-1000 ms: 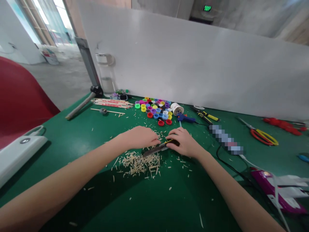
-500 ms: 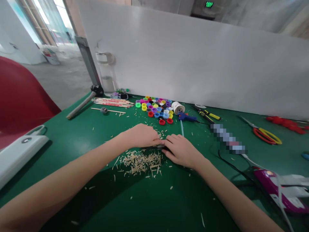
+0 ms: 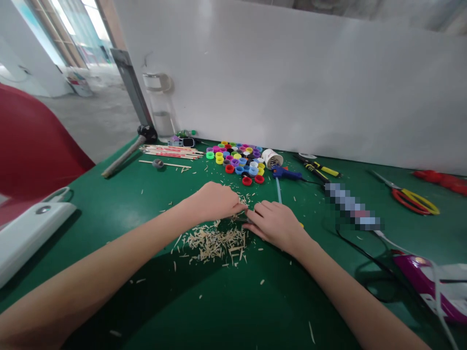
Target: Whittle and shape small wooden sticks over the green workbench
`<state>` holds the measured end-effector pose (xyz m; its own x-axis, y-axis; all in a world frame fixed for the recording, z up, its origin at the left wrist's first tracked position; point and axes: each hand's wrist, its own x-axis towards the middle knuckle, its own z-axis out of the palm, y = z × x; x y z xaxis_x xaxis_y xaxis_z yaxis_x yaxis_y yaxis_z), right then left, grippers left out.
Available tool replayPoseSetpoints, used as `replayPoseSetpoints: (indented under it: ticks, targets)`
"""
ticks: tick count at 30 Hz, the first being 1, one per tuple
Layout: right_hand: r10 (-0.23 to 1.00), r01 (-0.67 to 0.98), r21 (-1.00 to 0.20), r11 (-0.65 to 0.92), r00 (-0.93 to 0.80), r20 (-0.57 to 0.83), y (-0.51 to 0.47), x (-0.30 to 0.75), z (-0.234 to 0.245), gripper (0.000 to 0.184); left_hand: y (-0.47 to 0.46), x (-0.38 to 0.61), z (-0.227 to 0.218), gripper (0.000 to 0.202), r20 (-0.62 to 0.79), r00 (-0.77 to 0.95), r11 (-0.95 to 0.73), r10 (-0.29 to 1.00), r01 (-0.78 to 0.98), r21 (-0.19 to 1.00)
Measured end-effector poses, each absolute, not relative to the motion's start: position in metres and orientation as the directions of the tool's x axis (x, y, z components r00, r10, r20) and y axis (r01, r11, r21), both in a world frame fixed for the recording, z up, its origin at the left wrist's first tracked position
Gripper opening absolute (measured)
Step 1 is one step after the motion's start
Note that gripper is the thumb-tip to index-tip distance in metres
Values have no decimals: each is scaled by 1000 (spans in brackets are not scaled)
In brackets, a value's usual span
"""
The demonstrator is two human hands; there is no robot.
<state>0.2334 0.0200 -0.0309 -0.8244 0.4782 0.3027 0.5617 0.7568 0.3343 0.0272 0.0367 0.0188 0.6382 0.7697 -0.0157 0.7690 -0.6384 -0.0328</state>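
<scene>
My left hand [image 3: 219,203] is closed in a pinch above a pile of short wooden stick pieces [image 3: 215,243]. What its fingertips grip is too small to make out. My right hand [image 3: 273,221] is closed around a tool with a grey metal tip [image 3: 240,219]. The tip points toward my left fingertips, and a bit of yellow shows behind the right hand, perhaps the tool's handle end. Most of the tool is hidden by the palm and fingers. Both hands nearly touch at the fingertips.
Beyond the hands lie coloured bottle caps [image 3: 237,163], a tipped white cup [image 3: 273,159] and a blue glue gun [image 3: 286,173]. Wooden sticks [image 3: 171,151] and a hammer [image 3: 126,155] lie back left. Scissors [image 3: 414,200] and a power strip [image 3: 352,206] with cables are on the right.
The view has tipped slightly down and left. Both hands stay close together over the pile, and a yellow bit now shows behind my right hand.
</scene>
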Motion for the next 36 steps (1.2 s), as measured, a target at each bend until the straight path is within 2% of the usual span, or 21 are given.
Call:
replayPoseSetpoints:
  ticks: [6,11,15,19,22,25,30,33,36]
  targets:
    - [437,568,359,741,-813,385,24,232,-29,35,32,29,20,53,-28,664,-663,747,740,-112]
    - [440,533,347,772,-841,315,30,231,-29,39,27,33,21,48,-51,690,-688,722,709,-152]
    - [451,533,370,761,-844,290,34,228,-35,35,25,38,23,48,-69,721,-720,689,671,-179]
    - [419,512,354,783,-854,309,33,229,-36,36,30,34,20,46,-45,727,-725,685,675,-136]
    - [386,514,300,803,-833,396,31,232,-34,33,35,29,16,47,-35,709,-709,705,702,-67]
    - [445,574,187,798,-768,461,28,235,-32,28,36,29,16,48,-30,694,-695,719,718,-32]
    - [530,588,7,809,-733,427,30,237,-31,30,33,33,20,43,-44,707,-708,706,706,-23]
    - [547,578,-54,814,-732,406,34,237,-30,31,32,35,20,41,-42,740,-741,671,668,-70]
    - [558,577,-65,814,-745,365,36,235,-30,31,31,39,19,42,-45,778,-775,626,615,-146]
